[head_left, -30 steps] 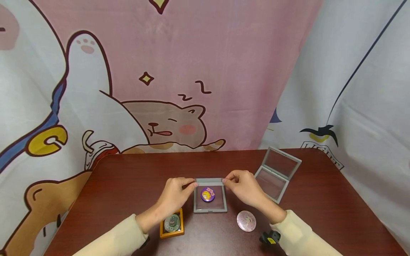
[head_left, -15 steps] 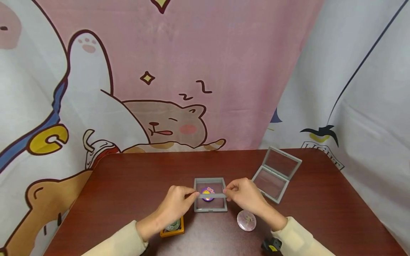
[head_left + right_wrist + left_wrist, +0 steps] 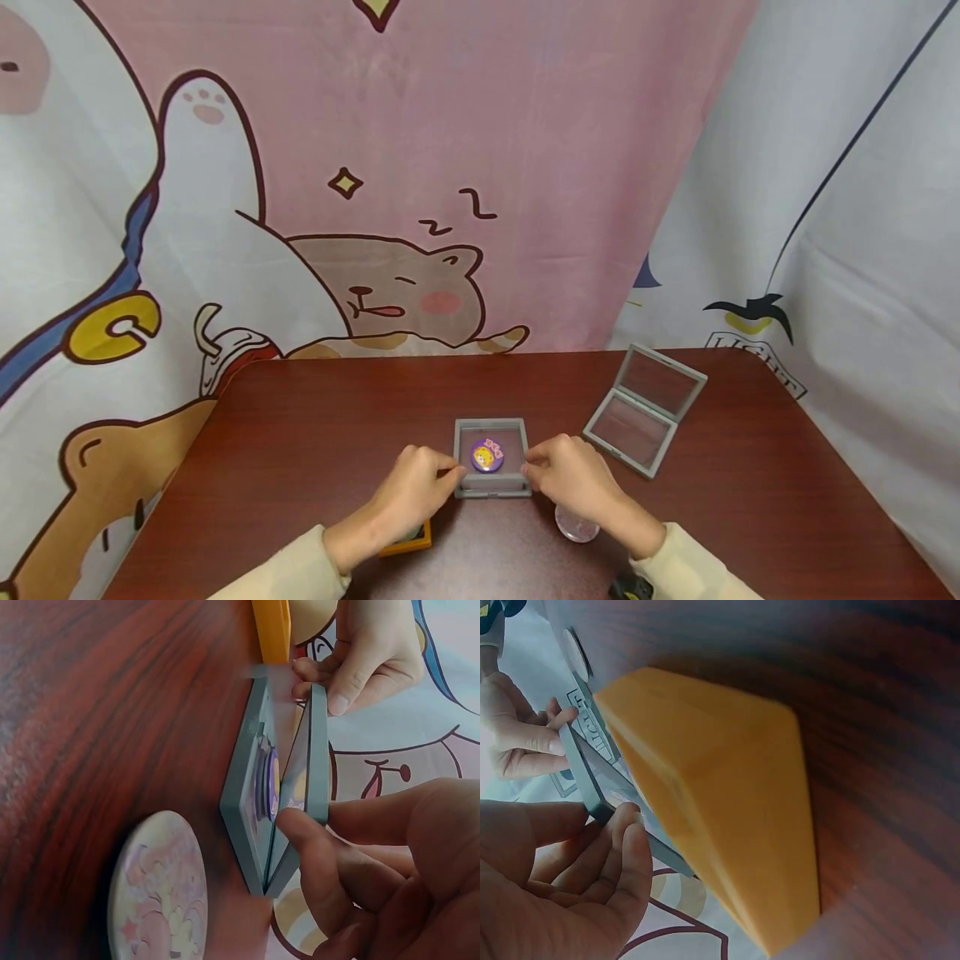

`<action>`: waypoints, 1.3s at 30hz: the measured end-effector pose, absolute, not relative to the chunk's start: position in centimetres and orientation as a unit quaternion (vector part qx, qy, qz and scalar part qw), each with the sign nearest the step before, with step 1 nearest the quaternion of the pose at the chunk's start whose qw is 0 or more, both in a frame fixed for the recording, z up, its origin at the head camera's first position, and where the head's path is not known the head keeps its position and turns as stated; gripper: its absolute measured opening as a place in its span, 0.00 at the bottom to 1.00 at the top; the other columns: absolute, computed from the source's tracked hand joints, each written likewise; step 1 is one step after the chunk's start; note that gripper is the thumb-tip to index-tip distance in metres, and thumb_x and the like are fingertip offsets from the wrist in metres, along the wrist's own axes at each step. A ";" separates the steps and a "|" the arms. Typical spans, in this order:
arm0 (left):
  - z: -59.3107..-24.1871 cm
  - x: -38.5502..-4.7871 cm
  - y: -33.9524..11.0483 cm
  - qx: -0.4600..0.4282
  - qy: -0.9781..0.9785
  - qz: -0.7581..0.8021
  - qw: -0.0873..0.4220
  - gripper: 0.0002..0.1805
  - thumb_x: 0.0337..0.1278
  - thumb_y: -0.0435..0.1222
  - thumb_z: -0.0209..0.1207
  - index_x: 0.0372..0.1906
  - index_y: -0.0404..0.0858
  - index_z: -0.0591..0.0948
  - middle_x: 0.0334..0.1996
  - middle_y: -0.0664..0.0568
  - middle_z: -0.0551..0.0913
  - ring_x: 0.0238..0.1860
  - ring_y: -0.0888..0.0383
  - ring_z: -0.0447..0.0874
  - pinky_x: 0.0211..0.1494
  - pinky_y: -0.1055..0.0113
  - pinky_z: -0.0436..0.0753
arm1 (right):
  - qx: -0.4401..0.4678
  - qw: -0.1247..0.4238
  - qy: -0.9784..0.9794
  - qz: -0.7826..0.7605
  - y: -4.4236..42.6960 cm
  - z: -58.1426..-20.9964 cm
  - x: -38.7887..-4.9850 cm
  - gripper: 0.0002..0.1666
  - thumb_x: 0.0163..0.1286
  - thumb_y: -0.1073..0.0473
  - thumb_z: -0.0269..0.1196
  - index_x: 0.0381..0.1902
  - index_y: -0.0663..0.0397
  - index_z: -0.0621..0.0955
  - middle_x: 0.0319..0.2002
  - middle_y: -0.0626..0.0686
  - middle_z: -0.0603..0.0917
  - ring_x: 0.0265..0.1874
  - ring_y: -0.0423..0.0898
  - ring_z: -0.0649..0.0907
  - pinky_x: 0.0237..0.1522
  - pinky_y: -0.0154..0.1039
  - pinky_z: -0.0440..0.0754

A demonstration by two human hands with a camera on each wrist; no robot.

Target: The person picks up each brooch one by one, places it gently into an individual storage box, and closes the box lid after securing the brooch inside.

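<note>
Several small pieces on a brown table [image 3: 315,417]

Square grey case [image 3: 457,446]: clear panels, base flat on the table, hinge at twelve o'clock. Its lid [image 3: 491,482] slants at a narrow angle over the base, front edge at six o'clock raised and apart from it.

Round purple badge [image 3: 487,456]: yellow figure, pink lettering; inside the case, on the base, seen through the lid's panel.

Left hand [image 3: 420,487]: at the case's eight o'clock; thumb and fingertips nearly together, pinching the lid's front corner.

Right hand [image 3: 573,479]: at four o'clock; thumb and fingertips likewise drawn in, pinching the opposite front corner. Both wear cream sleeves [image 3: 292,562].

Second grey case [image 3: 646,405]: at two o'clock, well apart, opened wide.

Round pink badge [image 3: 159,889]: at four o'clock, flat on the table, partly covered by the right hand in the head view.

Orange box [image 3: 720,772]: between seven and eight o'clock, near the left hand; contents mostly hidden.

Printed cloth [image 3: 480,125]: twelve o'clock, behind the table; cartoon animals on pink and white.
</note>
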State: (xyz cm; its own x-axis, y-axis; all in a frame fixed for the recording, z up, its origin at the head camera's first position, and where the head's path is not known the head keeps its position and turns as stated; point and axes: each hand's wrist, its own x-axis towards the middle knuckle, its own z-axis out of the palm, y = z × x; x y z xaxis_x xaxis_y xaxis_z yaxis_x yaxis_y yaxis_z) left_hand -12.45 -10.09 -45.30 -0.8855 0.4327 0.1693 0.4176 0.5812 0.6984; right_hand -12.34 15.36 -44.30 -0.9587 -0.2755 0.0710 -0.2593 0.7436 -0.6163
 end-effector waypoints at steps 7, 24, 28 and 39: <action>-45.7 -12.3 -10.1 0.246 0.893 0.376 0.007 0.10 0.66 0.27 0.66 0.29 0.37 0.91 0.16 0.64 0.77 0.16 0.76 0.57 0.20 0.75 0.65 | -0.151 0.008 0.940 -0.306 15.1 -44.7 -12.1 0.09 0.65 0.62 0.73 0.41 0.60 0.91 0.24 0.44 0.89 0.18 0.33 0.79 0.19 0.38 0.77; -46.2 -12.1 -9.9 0.250 0.903 0.349 0.004 0.05 0.63 0.26 0.68 0.33 0.34 0.92 0.28 0.50 0.90 0.22 0.73 0.71 0.27 0.74 0.77 | -0.162 -0.001 0.948 -0.273 15.1 -45.0 -11.7 0.05 0.62 0.61 0.77 0.36 0.54 0.92 0.30 0.48 0.91 0.22 0.37 0.83 0.19 0.39 0.77; -46.3 -12.2 -9.9 0.254 0.903 0.346 0.003 0.08 0.63 0.26 0.68 0.28 0.36 0.91 0.23 0.55 0.87 0.21 0.73 0.70 0.25 0.75 0.76 | -0.158 -0.008 0.951 -0.264 15.1 -45.2 -11.7 0.05 0.61 0.61 0.77 0.35 0.51 0.93 0.32 0.48 0.91 0.26 0.42 0.87 0.21 0.41 0.78; -46.5 -12.1 -9.5 0.277 0.910 0.307 -0.033 0.26 0.61 0.25 0.69 0.11 0.45 0.72 0.13 0.68 0.62 0.19 0.73 0.60 0.21 0.75 0.67 | -0.177 -0.013 0.949 -0.261 15.4 -45.8 -11.5 0.03 0.60 0.62 0.77 0.33 0.48 0.93 0.32 0.45 0.91 0.29 0.43 0.88 0.23 0.41 0.80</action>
State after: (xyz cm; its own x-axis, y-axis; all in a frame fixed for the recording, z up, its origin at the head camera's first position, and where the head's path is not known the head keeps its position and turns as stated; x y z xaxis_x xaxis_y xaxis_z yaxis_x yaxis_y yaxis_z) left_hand -12.09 -9.50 -46.53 -0.8441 0.4845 0.2299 0.5247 0.6575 0.5407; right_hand -11.50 15.37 -45.76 -0.9372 -0.3289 0.1166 -0.3422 0.8008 -0.4915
